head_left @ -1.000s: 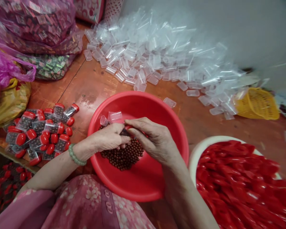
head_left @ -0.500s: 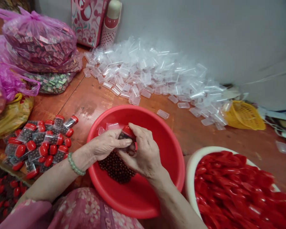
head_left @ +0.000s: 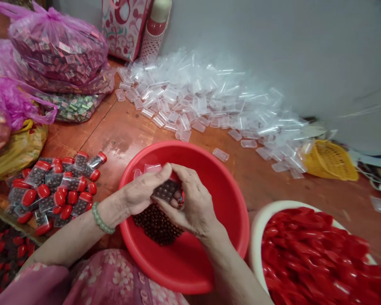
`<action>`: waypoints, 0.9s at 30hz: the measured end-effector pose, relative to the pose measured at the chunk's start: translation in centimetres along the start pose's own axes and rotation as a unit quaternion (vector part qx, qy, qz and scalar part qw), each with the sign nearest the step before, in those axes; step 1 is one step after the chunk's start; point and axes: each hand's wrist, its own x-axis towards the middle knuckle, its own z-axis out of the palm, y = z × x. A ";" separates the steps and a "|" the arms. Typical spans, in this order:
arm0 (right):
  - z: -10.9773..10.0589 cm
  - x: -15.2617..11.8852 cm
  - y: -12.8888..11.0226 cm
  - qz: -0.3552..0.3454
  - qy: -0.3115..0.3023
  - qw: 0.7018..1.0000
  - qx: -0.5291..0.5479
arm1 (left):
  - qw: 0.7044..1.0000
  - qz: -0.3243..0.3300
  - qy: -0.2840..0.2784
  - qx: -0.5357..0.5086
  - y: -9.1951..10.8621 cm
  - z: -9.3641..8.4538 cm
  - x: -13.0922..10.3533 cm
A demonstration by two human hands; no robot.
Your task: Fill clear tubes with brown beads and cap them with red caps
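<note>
Both my hands meet over a red basin (head_left: 209,262) that holds a heap of small dark brown beads (head_left: 157,226). My left hand (head_left: 142,192) and my right hand (head_left: 193,203) together grip a small clear container filled with beads (head_left: 165,190). A red cap sits at its right end, under my right fingers. Two empty clear containers (head_left: 146,169) lie in the basin just behind my left hand.
Filled, red-capped containers (head_left: 55,188) are piled to the left. Empty clear containers (head_left: 206,101) are heaped along the wall. A white basin of red caps (head_left: 314,254) stands at the right, a yellow basket (head_left: 332,161) behind it. Pink bags (head_left: 53,46) fill the far left.
The camera tilted up, so the basin sits lower in view. The container in my hands has turned to show its bead-filled side, with my right hand still over the cap.
</note>
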 end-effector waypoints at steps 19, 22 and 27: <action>0.8 -0.9 0.3 -0.078 0.033 0.996 -0.037 | 0.972 0.051 0.212 0.092 -1.0 2.3 1.0; 0.7 -0.6 0.4 -0.074 0.026 0.996 -0.034 | 0.974 0.032 0.213 0.072 -0.7 2.3 1.0; 0.4 0.0 0.8 -0.027 -0.046 0.999 -0.009 | 0.981 0.001 0.192 0.026 -0.2 1.6 1.1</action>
